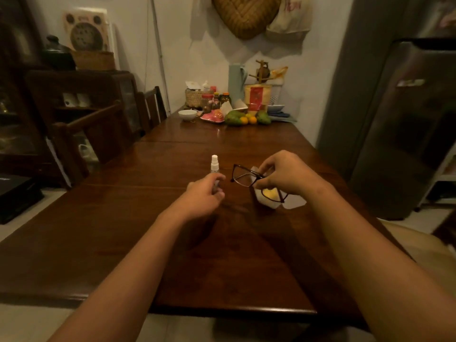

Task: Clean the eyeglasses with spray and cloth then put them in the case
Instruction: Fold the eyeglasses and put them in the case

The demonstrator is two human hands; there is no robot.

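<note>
The right hand's fingers (265,169) are pinching the glasses (249,176) at the frame's near corner, by the hinge, thumb below and fingertips on top, closed tight on the rim. The glasses are hanging in the air above the tabletop (222,255), lenses tilted toward the camera, one temple trailing down and back under the right hand (283,174). Below that hand something white with a yellow patch (267,196) is lying on the wood; it may be the cloth or the open case, and I cannot tell which.

The left hand's fingers (217,181) are curling loosely around the lower body of the spray bottle (214,165), which is standing upright just left of the glasses, its white nozzle clear above the left hand (204,193). Whether the grip is closed firmly or only touching is hard to judge, since motion blur is softening the fingertips.

Judging by looks, the glasses are light, thin and fairly fragile: the frame is stiff, but the temples are likely to flex, and the lenses will smear under skin. Holding at the rim or hinge, as now, is keeping fingers off the glass. The bottle is small, light, rigid and probably slick; gripping its body while leaving the top free for a forefinger seems best.
</note>
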